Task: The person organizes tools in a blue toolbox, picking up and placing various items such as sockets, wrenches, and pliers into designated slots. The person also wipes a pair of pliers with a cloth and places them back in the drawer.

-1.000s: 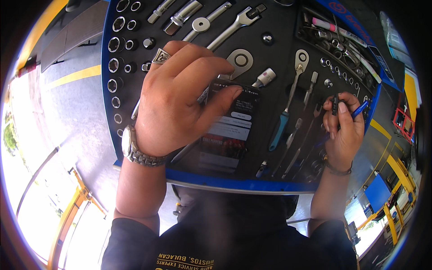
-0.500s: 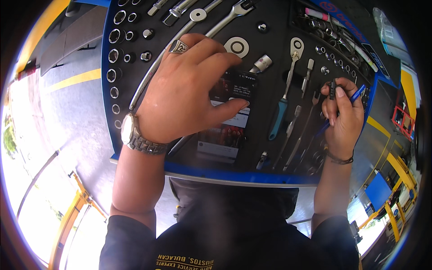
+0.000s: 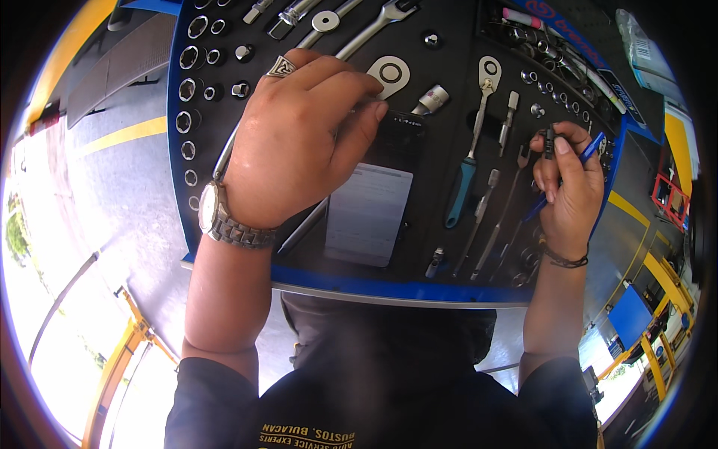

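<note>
A smartphone lies in the foam-lined tool tray, its screen lit with a pale page below a dark top. Over its upper left part, my left hand hovers with fingers bent and the thumb near the index finger; nothing is held in it. Whether a fingertip touches the glass is hidden. At the tray's right side, my right hand pinches a small black ribbed part between thumb and fingers. A blue pen passes through the same hand.
Sockets line the tray's left side. A large ratchet head lies beyond the phone, and a teal-handled ratchet to its right. Pens and sockets fill the far-right compartment. Yellow lift parts stand at right.
My left thumb has drawn in toward the index finger and the hand has shifted slightly left. The phone screen has gone from a dark page with pictures to a pale one.
</note>
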A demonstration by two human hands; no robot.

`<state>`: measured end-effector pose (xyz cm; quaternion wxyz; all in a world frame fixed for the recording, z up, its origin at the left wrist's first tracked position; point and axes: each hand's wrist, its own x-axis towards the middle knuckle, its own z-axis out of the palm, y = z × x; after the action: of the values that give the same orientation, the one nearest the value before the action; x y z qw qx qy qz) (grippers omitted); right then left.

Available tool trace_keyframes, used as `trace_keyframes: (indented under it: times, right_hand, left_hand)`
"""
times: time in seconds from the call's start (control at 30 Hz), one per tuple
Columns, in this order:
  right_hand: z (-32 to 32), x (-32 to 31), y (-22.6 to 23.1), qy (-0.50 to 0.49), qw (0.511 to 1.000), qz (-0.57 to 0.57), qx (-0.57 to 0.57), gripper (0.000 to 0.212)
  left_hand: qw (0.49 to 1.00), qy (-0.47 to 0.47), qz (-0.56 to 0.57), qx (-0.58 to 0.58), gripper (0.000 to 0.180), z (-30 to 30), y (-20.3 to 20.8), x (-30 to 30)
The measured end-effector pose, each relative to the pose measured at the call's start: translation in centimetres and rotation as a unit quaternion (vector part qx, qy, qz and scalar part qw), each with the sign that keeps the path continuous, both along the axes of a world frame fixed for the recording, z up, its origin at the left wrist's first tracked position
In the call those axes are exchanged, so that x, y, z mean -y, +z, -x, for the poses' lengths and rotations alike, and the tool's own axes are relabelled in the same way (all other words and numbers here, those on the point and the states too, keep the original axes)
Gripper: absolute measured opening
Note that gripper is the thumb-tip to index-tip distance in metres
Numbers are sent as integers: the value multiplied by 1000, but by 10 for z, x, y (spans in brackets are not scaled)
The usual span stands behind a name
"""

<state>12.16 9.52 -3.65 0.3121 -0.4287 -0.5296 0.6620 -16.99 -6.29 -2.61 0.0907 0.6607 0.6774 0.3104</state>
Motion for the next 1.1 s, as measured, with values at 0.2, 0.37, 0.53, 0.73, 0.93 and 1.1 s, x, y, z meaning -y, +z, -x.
trace_keyframes:
  times: [0.2,0.37,0.53,0.73,0.93,1.1]
  right_hand:
    - [3,1,1,4,1000,-8,10,18]
    - [6,3,2,8,1000,-7,7,17]
    - [12,3,5,10,1000,17,5,14]
    - [16,0,3,31,999,25,-14,14]
    - [11,-2,0,63,997,28,-30,14]
    - [13,-1,-3,59,998,16,-31,14]
  left_hand:
    - [998,57,9,6,11,-2,-1,2]
    - [990,132,57,7,16,-6,3,2]
    - [979,156,132,9,27,-10,9,-1]
    - [957,153,228,-98,62,-49,40,-2]
    - [924,211,289,-135,86,-100,39,-4]
    - [934,228,249,-115,83,-108,27,4]
